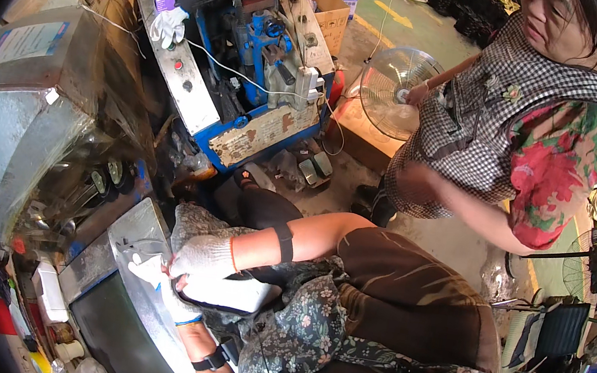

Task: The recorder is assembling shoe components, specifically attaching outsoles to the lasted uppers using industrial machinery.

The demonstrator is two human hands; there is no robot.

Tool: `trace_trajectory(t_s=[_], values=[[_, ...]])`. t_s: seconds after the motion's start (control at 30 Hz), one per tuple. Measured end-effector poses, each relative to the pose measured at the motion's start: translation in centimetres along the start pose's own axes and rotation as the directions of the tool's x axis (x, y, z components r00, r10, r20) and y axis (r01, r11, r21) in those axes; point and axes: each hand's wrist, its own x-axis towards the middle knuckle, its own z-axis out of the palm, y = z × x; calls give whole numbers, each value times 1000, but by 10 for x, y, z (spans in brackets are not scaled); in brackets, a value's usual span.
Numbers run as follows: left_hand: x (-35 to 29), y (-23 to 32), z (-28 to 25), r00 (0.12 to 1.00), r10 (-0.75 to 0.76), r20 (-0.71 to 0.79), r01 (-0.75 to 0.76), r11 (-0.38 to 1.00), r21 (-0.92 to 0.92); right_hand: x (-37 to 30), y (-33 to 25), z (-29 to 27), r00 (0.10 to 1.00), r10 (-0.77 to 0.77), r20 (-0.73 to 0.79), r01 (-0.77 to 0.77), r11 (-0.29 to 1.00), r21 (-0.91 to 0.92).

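Observation:
My right hand (pixel 204 258), in a pale knitted glove with an orange-edged cuff, is bent inward with its fingers curled. My left hand (pixel 165 291), in a white glove with a blue-edged cuff, meets it from below. The fingers of both overlap above a metal work surface (pixel 144 317), closed around something too small or covered to make out. A bit of red shows between them. Just beside the right glove, a smooth white piece (pixel 233 294) lies against my floral apron (pixel 296 328); its kind is unclear.
A machine housing (pixel 15 129) draped in clear plastic stands at the left. Beyond my legs is a blue machine (pixel 248 113) with white gloves (pixel 169 25) on its panel. A co-worker in a checked apron (pixel 462 125) stands at the right beside a round fan (pixel 400 91).

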Motion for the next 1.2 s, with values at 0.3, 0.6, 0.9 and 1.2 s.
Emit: trace_trajectory(t_s=[0.3,0.6,0.9,1.2], values=[[13,-16,20,959,24,-282,-19,1000,22,-15,3,-13,990,138,-9,-136,983,123],[-34,-6,46,807,434,400,-503,152,851,-81,3,-1,818,557,142,-558,710,430],[-13,3,-1,978,192,78,-206,846,492,-78,46,15,726,623,289,-590,349,729],[-9,-7,-13,990,120,68,-138,867,479,-42,25,49,630,737,243,-706,675,-216]])
